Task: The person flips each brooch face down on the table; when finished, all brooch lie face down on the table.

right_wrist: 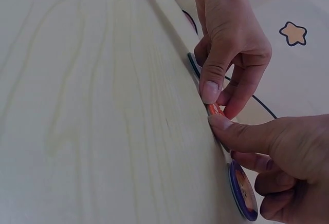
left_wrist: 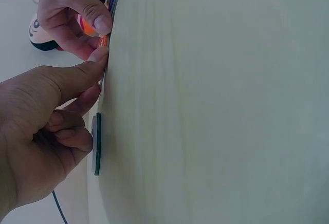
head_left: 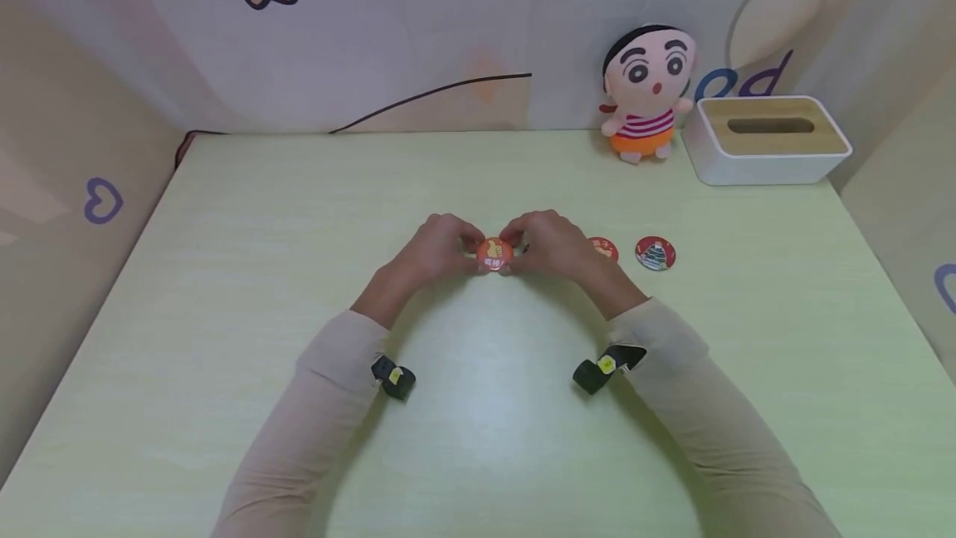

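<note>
In the head view, a round orange-red button badge (head_left: 495, 254) with a yellow thumbs-up picture is at mid-table. My left hand (head_left: 442, 247) pinches its left edge between thumb and fingers. On the opposite edge, my right hand (head_left: 551, 246) does the same. Seen from the right wrist, the orange badge (right_wrist: 216, 110) is mostly covered by the fingertips, close over the tabletop. A purple-rimmed badge (right_wrist: 243, 190) lies beside the right hand's curled fingers. Beside the left hand's lower fingers, the left wrist view has a green-edged badge (left_wrist: 97, 144).
Right of the right hand lie a red badge (head_left: 603, 248), partly hidden by the wrist, and a red badge with a tree picture (head_left: 656, 253). At the back right sit a plush doll (head_left: 646, 98) and a white tissue box (head_left: 769, 164) with a wooden lid.
</note>
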`<state>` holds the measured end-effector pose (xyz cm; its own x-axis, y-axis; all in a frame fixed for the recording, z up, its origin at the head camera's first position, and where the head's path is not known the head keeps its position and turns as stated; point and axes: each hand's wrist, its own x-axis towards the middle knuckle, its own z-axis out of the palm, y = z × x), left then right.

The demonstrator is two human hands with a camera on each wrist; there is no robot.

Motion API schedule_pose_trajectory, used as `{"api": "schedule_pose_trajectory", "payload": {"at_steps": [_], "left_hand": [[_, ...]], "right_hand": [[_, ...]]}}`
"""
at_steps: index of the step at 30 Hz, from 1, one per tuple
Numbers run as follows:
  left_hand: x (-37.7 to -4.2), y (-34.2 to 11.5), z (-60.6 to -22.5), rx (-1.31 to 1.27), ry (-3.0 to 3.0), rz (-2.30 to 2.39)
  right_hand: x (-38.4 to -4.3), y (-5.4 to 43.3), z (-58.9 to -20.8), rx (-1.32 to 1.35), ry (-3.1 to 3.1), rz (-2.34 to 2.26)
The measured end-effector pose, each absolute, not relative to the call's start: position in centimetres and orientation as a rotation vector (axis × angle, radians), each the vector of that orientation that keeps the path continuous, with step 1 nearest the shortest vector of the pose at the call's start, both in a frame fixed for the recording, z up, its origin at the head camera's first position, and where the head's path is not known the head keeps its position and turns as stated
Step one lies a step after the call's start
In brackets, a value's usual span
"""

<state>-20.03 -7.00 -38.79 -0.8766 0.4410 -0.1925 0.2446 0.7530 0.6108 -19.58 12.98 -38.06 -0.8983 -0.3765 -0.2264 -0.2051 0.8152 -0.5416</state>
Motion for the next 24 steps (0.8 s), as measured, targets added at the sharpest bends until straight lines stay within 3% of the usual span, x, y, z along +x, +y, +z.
{"api": "schedule_pose_trajectory", "payload": {"at_steps": [24], "left_hand": [[-19.70, -7.50, -39.18, 0.576, 2.663, 0.952]], "right_hand": [[-19.36, 12.92, -38.34, -0.467, 2.703, -0.828]]}}
